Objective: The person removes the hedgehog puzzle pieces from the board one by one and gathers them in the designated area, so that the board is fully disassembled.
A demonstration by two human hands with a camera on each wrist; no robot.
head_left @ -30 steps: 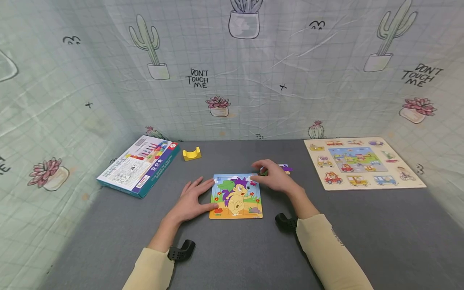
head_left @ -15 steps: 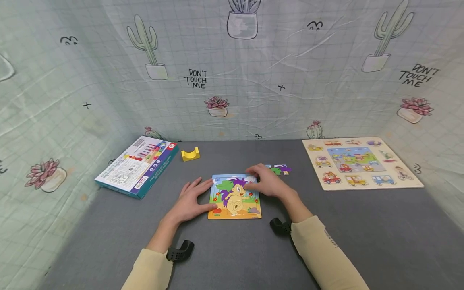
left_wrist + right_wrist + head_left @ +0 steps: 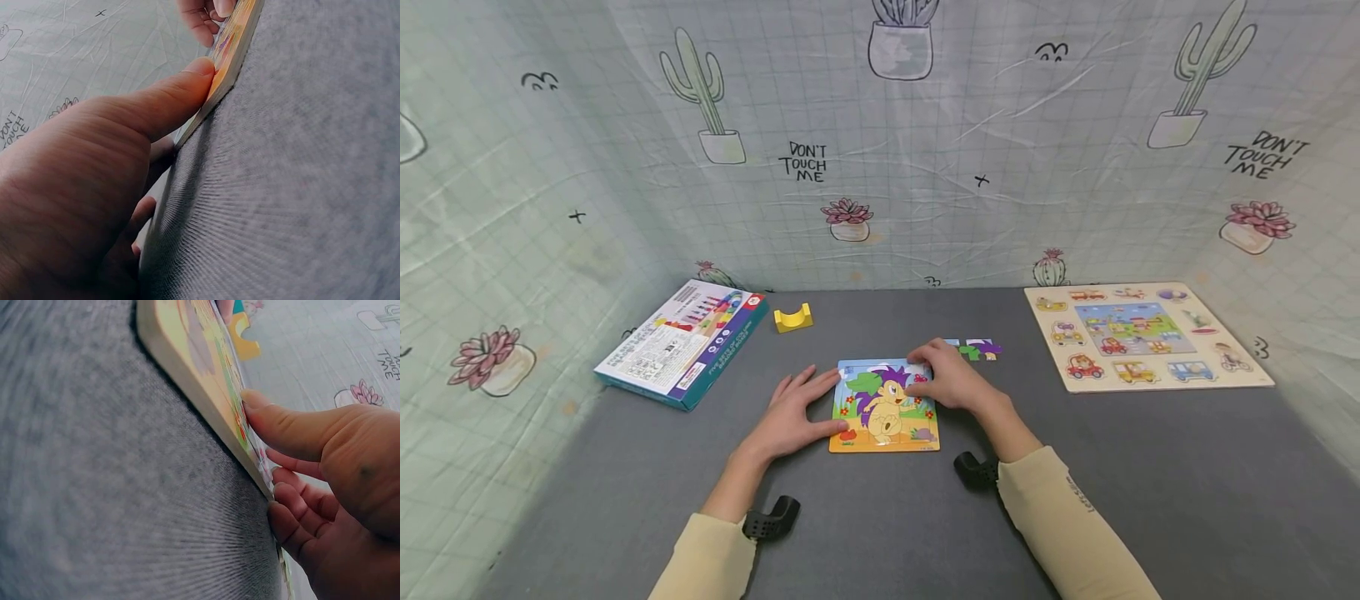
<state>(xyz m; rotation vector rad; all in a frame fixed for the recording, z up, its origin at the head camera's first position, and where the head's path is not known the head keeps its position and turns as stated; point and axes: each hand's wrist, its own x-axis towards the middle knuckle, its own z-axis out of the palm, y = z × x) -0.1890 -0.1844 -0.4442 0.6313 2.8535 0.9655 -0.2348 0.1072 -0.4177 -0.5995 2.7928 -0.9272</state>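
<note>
A square jigsaw puzzle [image 3: 883, 417] with a purple-haired hedgehog picture lies flat on the grey table. Along its left side rests my left hand [image 3: 796, 417], fingers spread and fairly straight, thumb [image 3: 199, 67] on the lower left corner. My right hand [image 3: 957, 379] holds the upper right corner with bent fingers. In the right wrist view its thumb [image 3: 275, 422] touches the picture's face, while the other fingers curl at the rim. Whether a single piece sits between them is hidden. Just beyond this hand lie loose puzzle pieces [image 3: 985, 349] in purple, green and blue.
A white and teal box [image 3: 688, 342] stands at the left, with a yellow arched block [image 3: 793, 318] beside it. At the right lies a wooden vehicle puzzle board [image 3: 1056, 354]. A printed cloth [image 3: 940, 225] hangs behind the table.
My right hand has moved slightly left and down onto the puzzle's upper right corner, uncovering more of the loose pieces. During the last half second it hardly moves. My left hand stays put.
</note>
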